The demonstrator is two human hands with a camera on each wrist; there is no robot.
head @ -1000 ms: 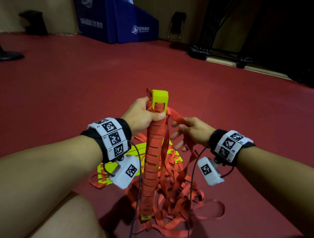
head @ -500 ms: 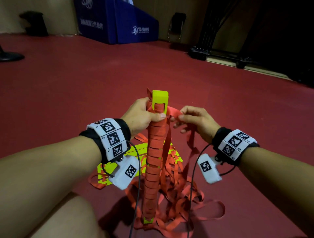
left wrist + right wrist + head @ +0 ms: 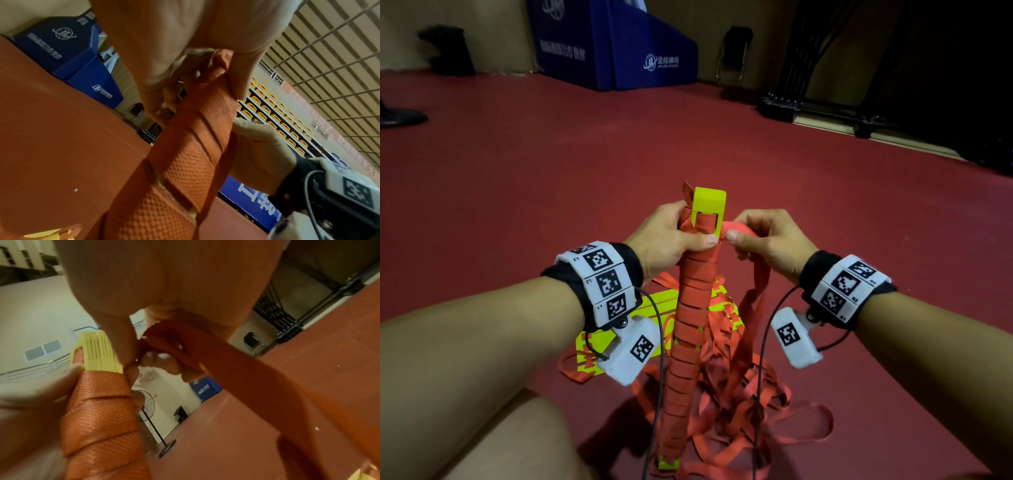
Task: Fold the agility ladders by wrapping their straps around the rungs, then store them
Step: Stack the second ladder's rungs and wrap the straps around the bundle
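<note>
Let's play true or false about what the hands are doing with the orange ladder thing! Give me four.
1. The left hand grips the wrapped bundle near its top. True.
2. The right hand is empty. False: it pinches a loose orange strap.
3. The bundle lies flat on the floor. False: it stands upright.
4. More loose straps are piled on the floor. True.

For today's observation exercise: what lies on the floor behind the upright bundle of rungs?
Behind the bundle of rungs lie a tangle of loose orange straps and flat yellow rungs on the red floor. The bundle and both wrists cover part of that pile.
</note>
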